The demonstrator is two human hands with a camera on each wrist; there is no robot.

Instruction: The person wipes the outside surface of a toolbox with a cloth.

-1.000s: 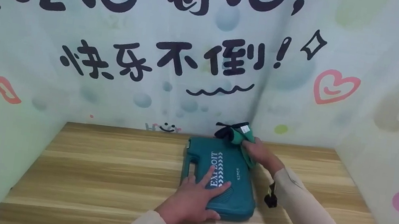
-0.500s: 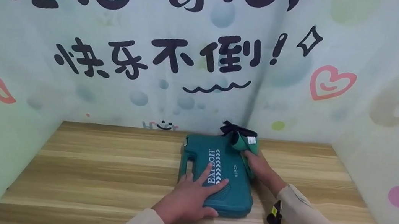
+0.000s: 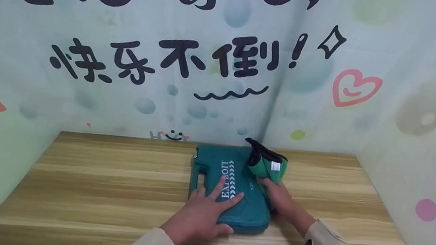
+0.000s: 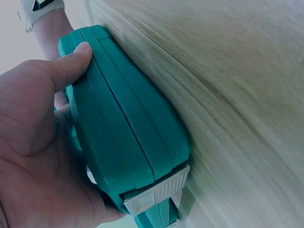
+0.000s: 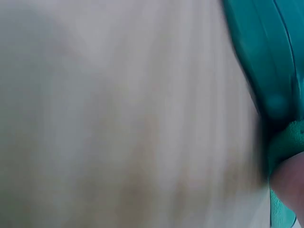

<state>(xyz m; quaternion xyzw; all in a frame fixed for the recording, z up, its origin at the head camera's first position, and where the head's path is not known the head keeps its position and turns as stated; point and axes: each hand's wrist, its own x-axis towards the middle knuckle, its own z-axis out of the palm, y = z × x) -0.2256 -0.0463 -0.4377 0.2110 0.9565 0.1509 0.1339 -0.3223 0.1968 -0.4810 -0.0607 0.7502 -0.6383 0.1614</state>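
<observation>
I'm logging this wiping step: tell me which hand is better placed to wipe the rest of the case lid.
Probably the right hand: it already grips the green cloth against the teal case. The left hand lies flat on the lid, steadying it.

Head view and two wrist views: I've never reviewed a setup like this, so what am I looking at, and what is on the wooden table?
No machine here: a person works with bare hands and wears three cameras. The head view looks down at a wooden table where a closed teal tool case lies flat. The left hand rests on its lid with fingers spread. The right hand grips a green cloth at the case's far right edge. The left wrist view shows the case's side seam and latch; the right wrist view is blurred.
</observation>
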